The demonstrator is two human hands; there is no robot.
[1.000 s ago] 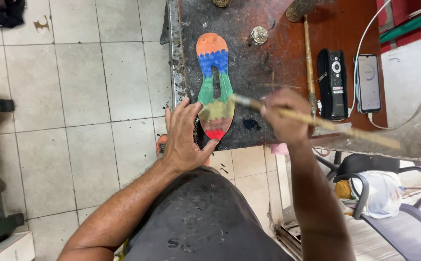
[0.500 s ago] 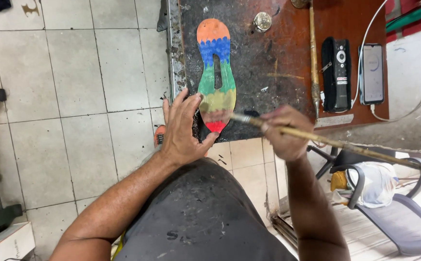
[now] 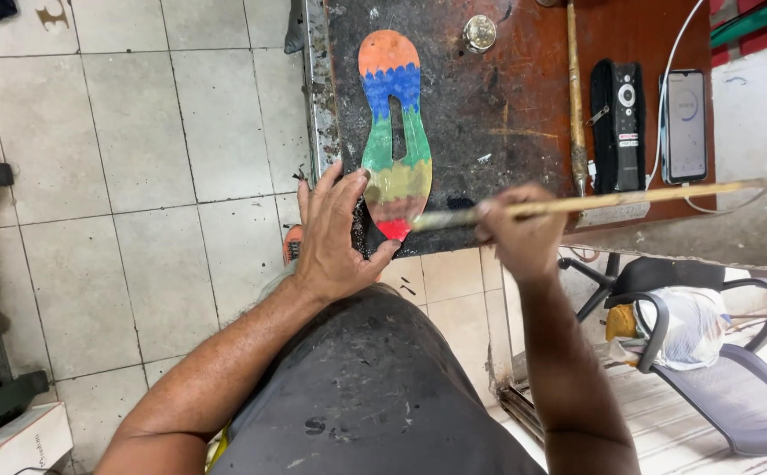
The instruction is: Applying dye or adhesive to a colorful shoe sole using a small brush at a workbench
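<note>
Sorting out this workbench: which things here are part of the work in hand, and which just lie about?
In use:
- rainbow-coloured shoe sole, steadied by the left hand
- long-handled brush, gripped by the right hand, tip at the sole's red end

Lying about:
- remote control
- phone on its cable
- round metal piece
- metal rod

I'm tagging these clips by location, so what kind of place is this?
Probably a small shoe-repair or cobbler's workshop. A rainbow-coloured shoe sole lies on a stained, glue-darkened workbench, the left hand steadies it, and the right hand works a long-handled brush at its red end. The floor is plain tile.
</note>
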